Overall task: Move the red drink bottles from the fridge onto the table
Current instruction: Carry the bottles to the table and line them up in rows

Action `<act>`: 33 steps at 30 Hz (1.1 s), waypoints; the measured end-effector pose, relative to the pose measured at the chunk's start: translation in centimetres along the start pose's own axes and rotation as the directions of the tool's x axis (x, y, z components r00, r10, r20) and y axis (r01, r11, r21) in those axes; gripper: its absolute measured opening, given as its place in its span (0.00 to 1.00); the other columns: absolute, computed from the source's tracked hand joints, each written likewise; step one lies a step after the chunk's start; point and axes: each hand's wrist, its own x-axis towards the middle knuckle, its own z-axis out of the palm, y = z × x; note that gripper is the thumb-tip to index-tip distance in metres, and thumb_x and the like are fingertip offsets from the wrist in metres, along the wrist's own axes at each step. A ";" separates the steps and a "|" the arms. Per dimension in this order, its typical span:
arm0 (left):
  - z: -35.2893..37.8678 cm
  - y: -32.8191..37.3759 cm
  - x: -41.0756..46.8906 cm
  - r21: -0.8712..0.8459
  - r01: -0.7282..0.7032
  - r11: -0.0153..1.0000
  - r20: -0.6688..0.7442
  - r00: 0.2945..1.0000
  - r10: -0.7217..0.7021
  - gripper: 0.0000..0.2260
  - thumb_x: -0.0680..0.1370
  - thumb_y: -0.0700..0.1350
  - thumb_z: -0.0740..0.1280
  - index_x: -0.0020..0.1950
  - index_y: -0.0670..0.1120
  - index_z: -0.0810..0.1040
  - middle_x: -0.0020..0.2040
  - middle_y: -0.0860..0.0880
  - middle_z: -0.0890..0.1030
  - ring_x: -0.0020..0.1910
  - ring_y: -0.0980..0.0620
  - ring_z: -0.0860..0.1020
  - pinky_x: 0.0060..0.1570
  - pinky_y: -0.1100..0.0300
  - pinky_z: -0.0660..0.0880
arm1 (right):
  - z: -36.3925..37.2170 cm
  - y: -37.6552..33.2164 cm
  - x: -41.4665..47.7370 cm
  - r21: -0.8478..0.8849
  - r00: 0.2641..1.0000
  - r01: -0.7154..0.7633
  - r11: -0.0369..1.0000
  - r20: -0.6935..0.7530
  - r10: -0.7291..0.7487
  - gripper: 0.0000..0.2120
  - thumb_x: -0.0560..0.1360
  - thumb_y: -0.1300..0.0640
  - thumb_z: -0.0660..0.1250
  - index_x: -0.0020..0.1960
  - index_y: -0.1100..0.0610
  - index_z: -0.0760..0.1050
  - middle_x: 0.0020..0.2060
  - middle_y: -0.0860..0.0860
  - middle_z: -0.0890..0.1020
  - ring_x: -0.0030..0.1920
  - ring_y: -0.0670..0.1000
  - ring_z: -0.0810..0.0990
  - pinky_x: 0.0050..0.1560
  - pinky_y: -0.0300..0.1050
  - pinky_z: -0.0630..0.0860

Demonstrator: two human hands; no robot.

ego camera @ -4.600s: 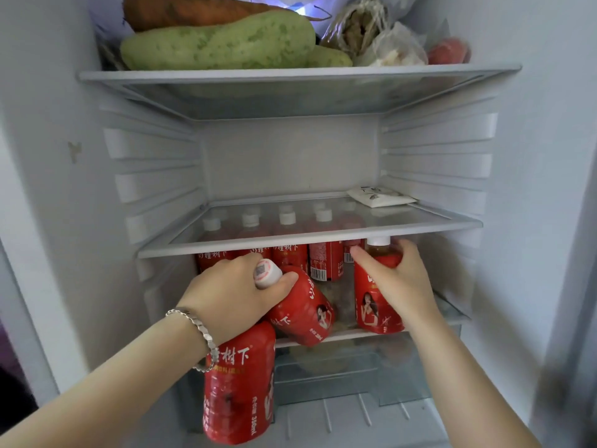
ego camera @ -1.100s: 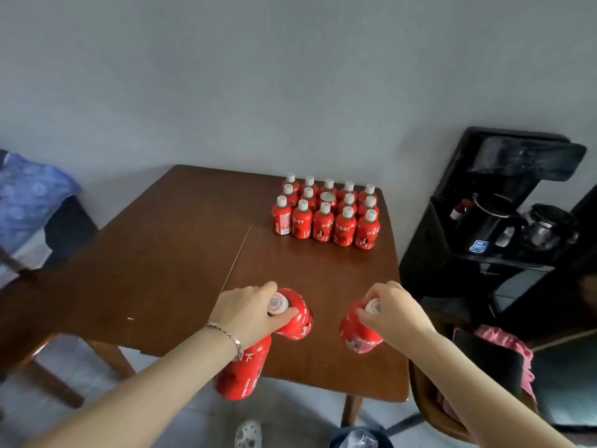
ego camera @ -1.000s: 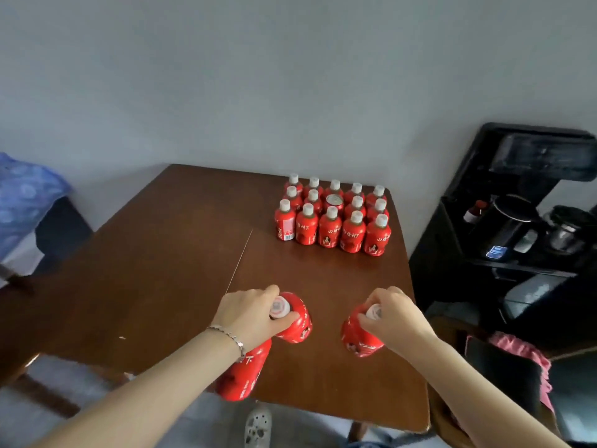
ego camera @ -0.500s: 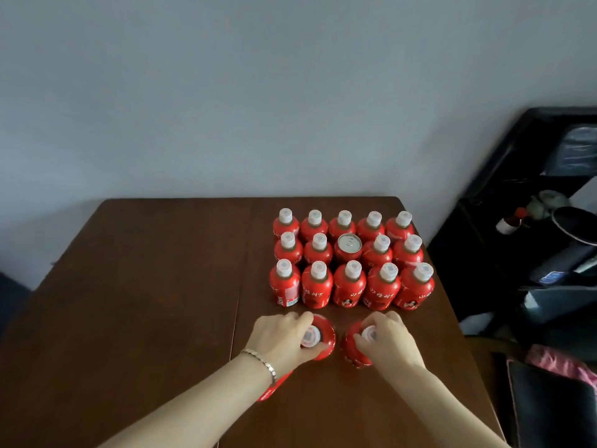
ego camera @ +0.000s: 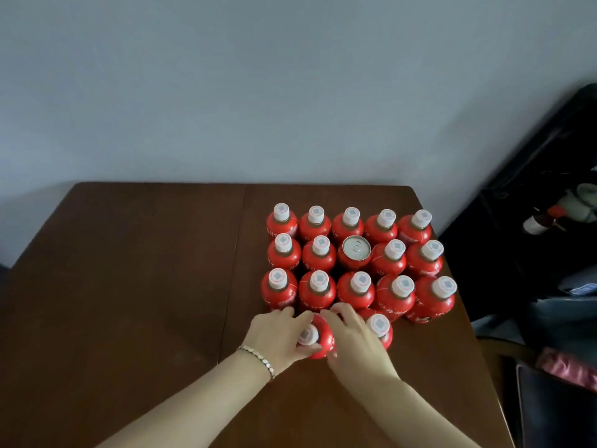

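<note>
1. Red bottle (ego camera: 319, 337), tilted with its white cap towards the camera, is held between both hands. The left hand (ego camera: 277, 334) curls round its left side and the right hand (ego camera: 352, 344) cups its right.
2. Second bottle (ego camera: 379, 328) stands just right of the grip on the brown table (ego camera: 129, 286).
3. Beyond the grip is the bottle block (ego camera: 316, 297), with one silver-topped can (ego camera: 356, 248) in it.
4. Sleeve lettering is white and unreadable. The caps carry a square code.

On my feed I see two forearms, bare all the way from the bottom edge to the left hand (ego camera: 277, 334) and the right hand (ego camera: 352, 341). Around the left wrist I make out a slim silver bracelet (ego camera: 256, 358) of small flat links, shiny in the dim light.
</note>
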 end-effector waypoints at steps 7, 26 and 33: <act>0.8 -2.2 -2.2 -0.205 0.144 0.968 -0.104 0.980 -0.168 0.16 0.72 0.60 0.64 0.51 0.50 0.69 0.44 0.53 0.69 0.45 0.52 0.74 0.35 0.62 0.64 | 4.4 -1.5 1.2 0.207 0.941 -0.338 0.918 0.088 0.327 0.40 0.68 0.41 0.69 0.74 0.44 0.52 0.62 0.53 0.68 0.54 0.56 0.79 0.51 0.44 0.75; 2.3 -3.0 -2.9 -0.721 0.495 0.484 0.088 0.759 -0.646 0.30 0.62 0.57 0.76 0.59 0.48 0.71 0.57 0.49 0.74 0.55 0.49 0.73 0.52 0.58 0.72 | 7.7 -0.6 -1.1 0.661 0.812 -0.525 0.537 0.198 0.549 0.31 0.68 0.58 0.74 0.67 0.57 0.65 0.52 0.49 0.78 0.51 0.49 0.78 0.47 0.37 0.73; 3.9 -0.1 -2.5 -0.836 0.461 0.298 0.236 0.792 -0.563 0.56 0.57 0.50 0.81 0.74 0.50 0.47 0.72 0.45 0.60 0.68 0.46 0.67 0.65 0.49 0.66 | 5.4 4.8 -1.5 0.762 0.687 -0.524 0.382 0.113 0.718 0.46 0.62 0.64 0.77 0.73 0.54 0.56 0.63 0.59 0.71 0.60 0.59 0.73 0.54 0.48 0.72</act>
